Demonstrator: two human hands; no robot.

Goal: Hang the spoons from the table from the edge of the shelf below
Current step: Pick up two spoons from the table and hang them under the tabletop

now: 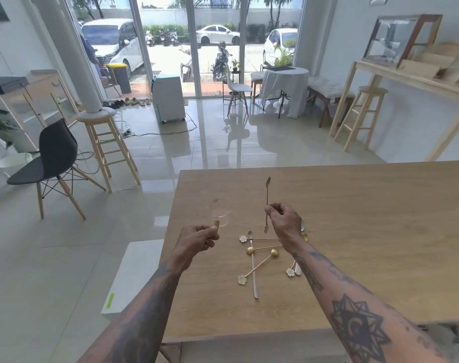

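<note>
My right hand (282,221) pinches a long thin gold spoon (267,195) by its middle and holds it upright above the wooden table (354,231). My left hand (199,238) grips the gold handle of a clear round glass piece (219,212) over the table's left edge. Below my right hand several spoons lie in a loose heap: gold ones with flower-shaped ends (261,263) and a long silver one (254,273). My right wrist hides part of the heap. The shelf below the table is not in view.
A white box (131,273) stands on the floor by the table's left side. Farther left are a black chair (50,163) and a wooden stool (105,148). A cloth-covered round table (286,87) and glass doors lie beyond.
</note>
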